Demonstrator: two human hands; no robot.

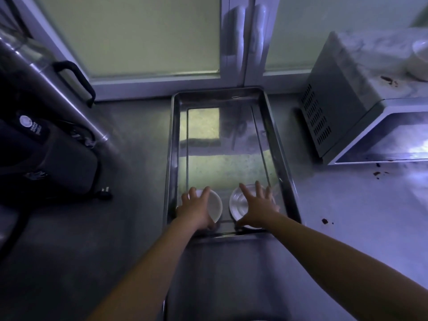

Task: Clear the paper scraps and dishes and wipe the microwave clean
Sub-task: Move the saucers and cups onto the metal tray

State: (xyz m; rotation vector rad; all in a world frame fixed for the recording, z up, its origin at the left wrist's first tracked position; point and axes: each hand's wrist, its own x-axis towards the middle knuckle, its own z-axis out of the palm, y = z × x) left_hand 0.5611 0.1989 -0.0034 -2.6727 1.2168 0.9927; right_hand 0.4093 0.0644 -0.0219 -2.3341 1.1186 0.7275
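Head view, near to far. Two bare forearms are extended from 6 o'clock towards the near end of the tray.

The left hand (pixel 194 210) is laid over the left half of a small round white bowl (pixel 215 206). Its grip appears closed on the rim, with the fingers over the far edge and the thumb at the near edge. The right hand (pixel 257 209) is spread over a shallow round glossy white dish (pixel 237 203). Its grip is wide, the fingers straight and splayed, and only the thumb is set against the near rim. No firm hold can be confirmed.

The bowl and the dish stand just beside each other, apart, at the 6 o'clock end of the rectangular stainless-steel tray (pixel 281 149). Each dish lies directly beneath its own hand. The tray's long axis runs from 6 to 12 o'clock, so any sliding would be expected along that line.

Counted: two dishes, one tray. No paper scraps are seen.

The tray rests on the grey steel table (pixel 347 216), where dark brown crumbs (pixel 325 221) are scattered at 3 o'clock. One grey box-shaped microwave (pixel 342 93), stained on top, stands at 2 o'clock, nearer the right hand. It is judged not yet wiped.

A polished metal urn (pixel 58 72) and a black appliance (pixel 53 158) are placed at 9 to 10 o'clock.
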